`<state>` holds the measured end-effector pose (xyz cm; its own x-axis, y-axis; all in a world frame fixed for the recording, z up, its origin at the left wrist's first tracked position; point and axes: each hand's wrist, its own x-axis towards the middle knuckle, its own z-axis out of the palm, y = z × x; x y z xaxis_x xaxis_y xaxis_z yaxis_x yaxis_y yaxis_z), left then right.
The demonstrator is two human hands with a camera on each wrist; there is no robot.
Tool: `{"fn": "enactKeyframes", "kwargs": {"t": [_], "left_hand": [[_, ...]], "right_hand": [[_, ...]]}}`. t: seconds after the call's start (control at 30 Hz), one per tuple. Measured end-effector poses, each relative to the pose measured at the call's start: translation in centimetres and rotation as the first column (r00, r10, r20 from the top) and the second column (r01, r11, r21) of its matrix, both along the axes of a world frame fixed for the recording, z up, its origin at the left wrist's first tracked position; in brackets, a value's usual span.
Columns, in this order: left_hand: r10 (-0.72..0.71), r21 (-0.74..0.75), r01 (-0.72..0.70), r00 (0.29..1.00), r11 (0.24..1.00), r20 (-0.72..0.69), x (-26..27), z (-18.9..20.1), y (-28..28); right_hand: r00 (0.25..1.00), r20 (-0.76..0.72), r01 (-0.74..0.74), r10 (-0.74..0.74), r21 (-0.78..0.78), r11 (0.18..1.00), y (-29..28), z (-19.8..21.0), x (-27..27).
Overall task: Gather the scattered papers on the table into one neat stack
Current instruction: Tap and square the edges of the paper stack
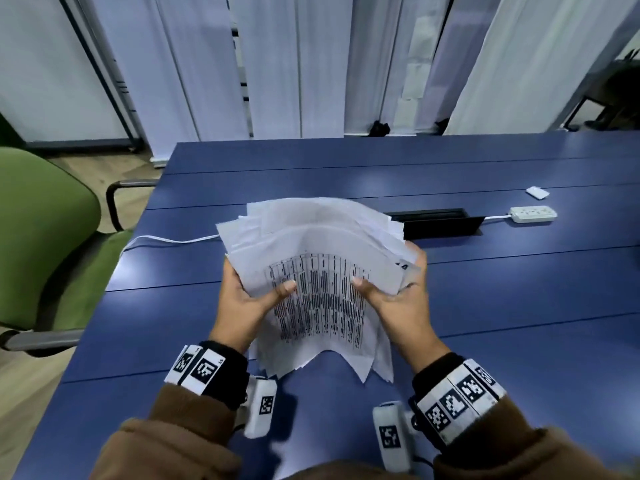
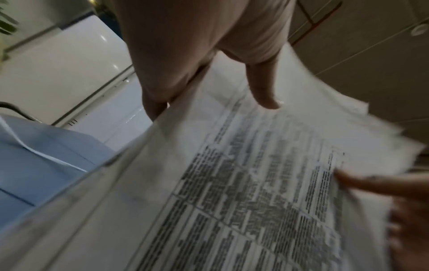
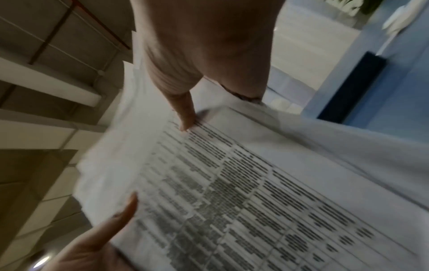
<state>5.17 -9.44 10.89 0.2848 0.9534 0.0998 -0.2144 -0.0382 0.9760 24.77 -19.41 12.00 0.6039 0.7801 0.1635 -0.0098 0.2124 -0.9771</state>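
Setting: blue table [image 1: 485, 306] running away toward pale blinds [image 1: 277, 64], green chair [image 1: 41, 237] sitting off to the left.
Left thumb [image 1: 285, 289]: pressing down on the printed top sheet, the other fingers curling under the left edge, clamping the papers.
Right thumb [image 1: 360, 284]: pressing on the same sheet, the other fingers wrapping under the right edge, likewise clamping.
Left hand [image 1: 242, 303]: gripping the bundle from its left side.
Right hand [image 1: 401, 299]: gripping from the right side, mirroring the other.
Papers [image 1: 322, 258]: being held up between both hands, bowing upward in the middle; far edges fanning unevenly, near corners drooping to or just above the table, contact impossible to tell.
Handling: looking light, thin and floppy, likely sliding against each other; probably bending or spilling under a one-sided grip.
Hold: best taking both long edges, loosely enough for the sheets to settle, then tapping an edge on the table.
Progress: seemingly all gathered, squaring not yet done.
Beyond: black cable box [image 1: 443, 225], white power strip [image 1: 533, 214] and white cable [image 1: 166, 240] lying farther back.
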Motion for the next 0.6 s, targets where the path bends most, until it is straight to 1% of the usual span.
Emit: {"fn": "enactKeyframes", "kwargs": {"t": [0.1,0.17,0.2,0.27,0.33,0.43,0.5,0.53,0.6], "left_hand": [[-0.044,0.001,0.044,0.999,0.999,0.009,-0.2,-0.4,0.2],[-0.074,0.010,0.075,0.997,0.997,-0.017,0.3,-0.3,-0.3],[-0.069,0.011,0.069,0.998,0.998,-0.011,0.5,-0.2,-0.3],[-0.041,0.015,0.041,0.998,0.999,0.048,0.3,0.6,-0.2],[-0.037,0.008,0.036,0.994,0.999,0.101,-0.2,0.8,0.4],[-0.093,-0.005,0.094,0.993,0.996,0.076,-0.1,1.0,-0.2],[-0.148,-0.002,0.149,0.986,0.989,0.083,0.4,0.4,-0.6],[-0.147,-0.006,0.149,0.984,0.989,0.105,0.6,0.4,-0.6],[-0.096,-0.017,0.100,0.985,0.995,0.144,0.3,0.5,-0.3]], "right_hand": [[0.997,-0.079,0.016,-0.020,-0.053,0.998,-0.3,-0.6,0.8],[0.997,-0.075,-0.001,-0.004,-0.067,0.998,-0.4,-0.7,0.6],[0.999,-0.045,0.009,-0.012,-0.061,0.998,-0.5,-0.5,0.4],[0.998,0.004,0.057,-0.057,-0.023,0.998,-0.7,-0.1,0.4],[0.994,-0.015,0.111,-0.110,0.025,0.994,-0.9,0.2,1.0],[0.989,-0.085,0.123,-0.120,0.030,0.992,-1.2,0.2,1.4],[0.993,-0.032,0.116,-0.115,0.038,0.993,-1.3,0.3,0.9],[0.993,0.005,0.121,-0.122,0.053,0.991,-1.4,0.4,0.7],[0.987,0.064,0.146,-0.150,0.062,0.987,-1.6,0.8,0.7]]}}
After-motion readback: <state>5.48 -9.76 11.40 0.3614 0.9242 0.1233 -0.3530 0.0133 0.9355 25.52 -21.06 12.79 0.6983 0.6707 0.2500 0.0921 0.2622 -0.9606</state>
